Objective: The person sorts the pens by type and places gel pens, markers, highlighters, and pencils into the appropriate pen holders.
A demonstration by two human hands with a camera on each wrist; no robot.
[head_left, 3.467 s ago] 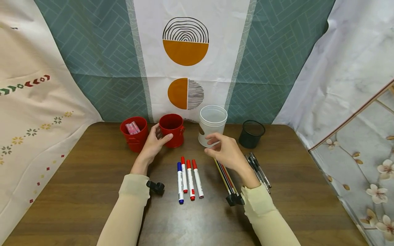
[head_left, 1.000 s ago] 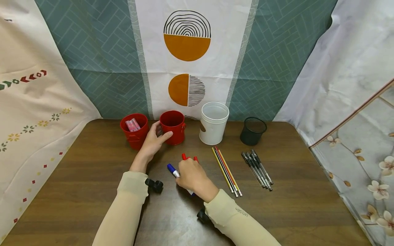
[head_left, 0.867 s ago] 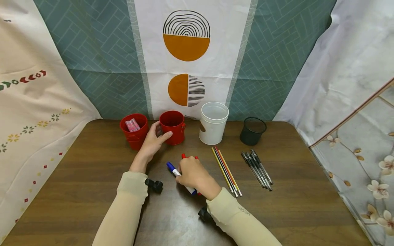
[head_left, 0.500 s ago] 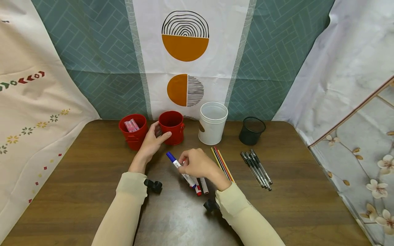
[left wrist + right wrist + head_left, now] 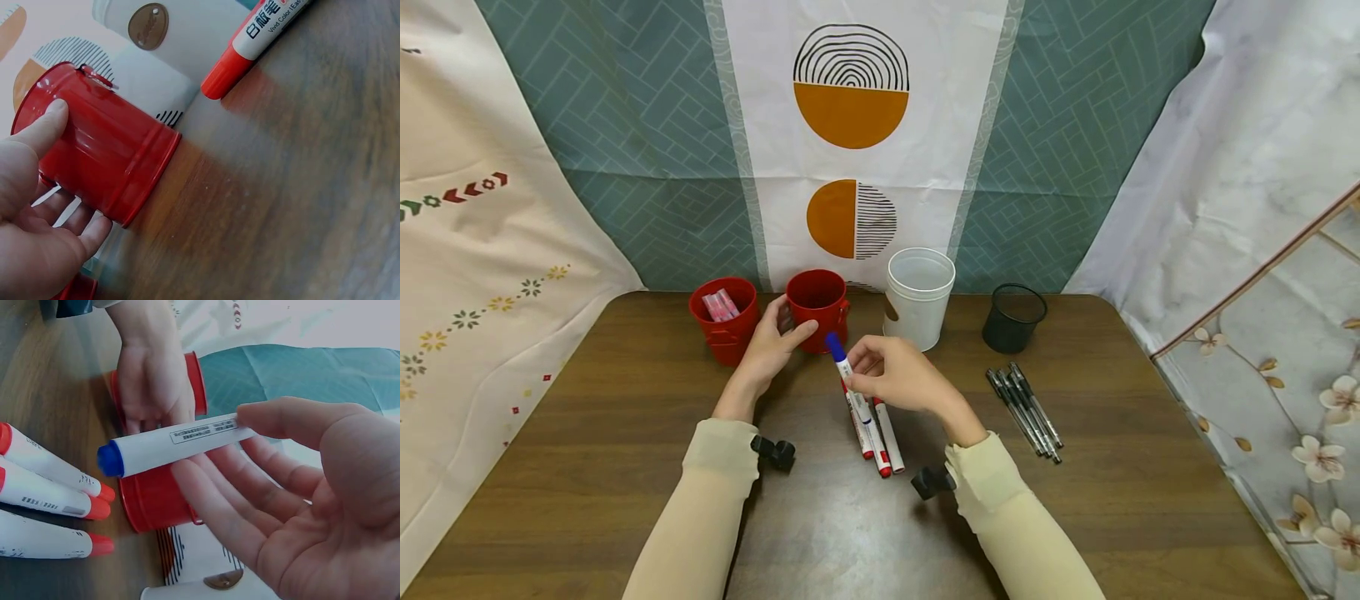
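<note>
My left hand (image 5: 769, 342) holds the side of a small red metal bucket (image 5: 829, 322), which stands on the table; in the left wrist view its thumb presses the bucket's wall (image 5: 115, 147) and the fingers lie on the other side. Raised above the table, my right hand (image 5: 901, 373) pinches a blue-capped whiteboard marker (image 5: 187, 445) between thumb and fingers. The marker's blue end is close to the front of that bucket. Under the right hand lie three red-capped whiteboard markers (image 5: 887, 435), partly covered in the head view but side by side in the right wrist view.
Left of the held bucket stands another red bucket (image 5: 725, 340) with pink-and-white pieces inside. To the right are a white cup (image 5: 917, 312) and a black mesh cup (image 5: 1006, 332). Several black pens (image 5: 1026, 412) lie before the mesh cup. Fabric hangs behind the table.
My right hand has come from the white cup to the markers, taken the blue one and lifted it toward the red bucket. The red markers shifted; my arm now hides the pencils. Left hand stays put.
</note>
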